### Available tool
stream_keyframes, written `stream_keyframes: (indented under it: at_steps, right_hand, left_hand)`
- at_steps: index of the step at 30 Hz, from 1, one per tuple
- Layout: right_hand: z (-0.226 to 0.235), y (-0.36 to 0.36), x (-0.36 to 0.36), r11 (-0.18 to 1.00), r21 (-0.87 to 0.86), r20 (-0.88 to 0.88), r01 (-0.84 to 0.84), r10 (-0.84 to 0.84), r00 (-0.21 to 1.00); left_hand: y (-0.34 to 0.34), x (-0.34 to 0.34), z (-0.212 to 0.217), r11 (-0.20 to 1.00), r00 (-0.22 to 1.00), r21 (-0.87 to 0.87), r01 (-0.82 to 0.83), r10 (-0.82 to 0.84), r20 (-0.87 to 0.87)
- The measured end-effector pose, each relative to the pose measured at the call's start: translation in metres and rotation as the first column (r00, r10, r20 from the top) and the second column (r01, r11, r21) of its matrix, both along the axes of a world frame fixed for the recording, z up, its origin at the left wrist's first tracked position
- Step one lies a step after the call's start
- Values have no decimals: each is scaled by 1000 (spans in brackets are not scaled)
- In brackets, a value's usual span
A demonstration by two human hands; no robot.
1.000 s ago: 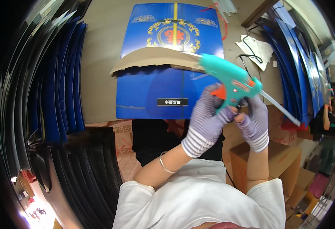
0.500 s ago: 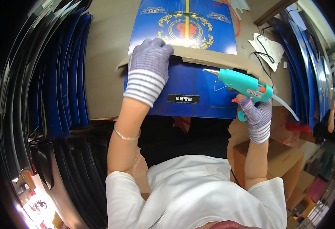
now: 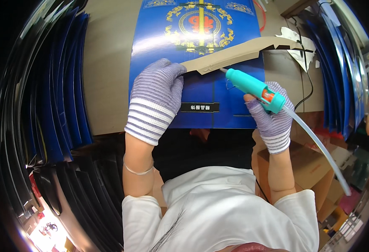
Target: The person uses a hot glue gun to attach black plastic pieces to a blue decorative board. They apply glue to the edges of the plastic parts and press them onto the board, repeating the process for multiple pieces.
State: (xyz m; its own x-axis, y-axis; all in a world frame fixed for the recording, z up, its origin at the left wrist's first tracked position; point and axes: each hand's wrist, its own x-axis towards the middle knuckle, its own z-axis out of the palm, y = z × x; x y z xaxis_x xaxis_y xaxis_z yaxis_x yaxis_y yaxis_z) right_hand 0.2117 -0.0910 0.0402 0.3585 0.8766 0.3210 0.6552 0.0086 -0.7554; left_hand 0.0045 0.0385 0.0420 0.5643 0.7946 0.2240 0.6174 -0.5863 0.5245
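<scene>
**Glue gun at the flap's edge**

The left hand [image 3: 157,98], in a striped knit glove, lies on a blue printed sheet [image 3: 201,63] spread flat on the table [image 3: 104,63]. Its fingers are curled shut on the near end of a tan card flap [image 3: 230,54], lifting it so that the underside is open to the nozzle. The flap runs up and to the right across the sheet, tilted off the surface.

The right hand [image 3: 272,119], gloved alike, has its fingers wrapped around the grip of a teal glue gun [image 3: 251,86]. The gun points up and left, its tip just under the flap's lower edge, near the left hand's fingertips. A clear glue stick [image 3: 314,143] trails out of the back of the gun toward the lower right, clear of the work.

Stacks of blue sheets [image 3: 67,84] stand on edge at both sides of the table, within reach. Brown cartons [image 3: 314,168] sit low on the right.
</scene>
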Motion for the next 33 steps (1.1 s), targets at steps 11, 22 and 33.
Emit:
stream_keyframes:
  at_steps: [11, 22, 33]
  right_hand:
    - [3, 8, 7, 988, 44, 321, -146, 125, 939]
    - [6, -8, 33, 990, -19, -156, 137, -138, 978]
    - [-4, -12, 46, 997, 30, 130, 65, -68, 989]
  left_hand:
    - [3, 1, 0, 1000, 1000, -30, 4, -5, -30]
    - [3, 2, 1, 998, 1000, -59, 23, -23, 8]
    - [4, 3, 2, 997, 1000, -78, 25, -23, 20]
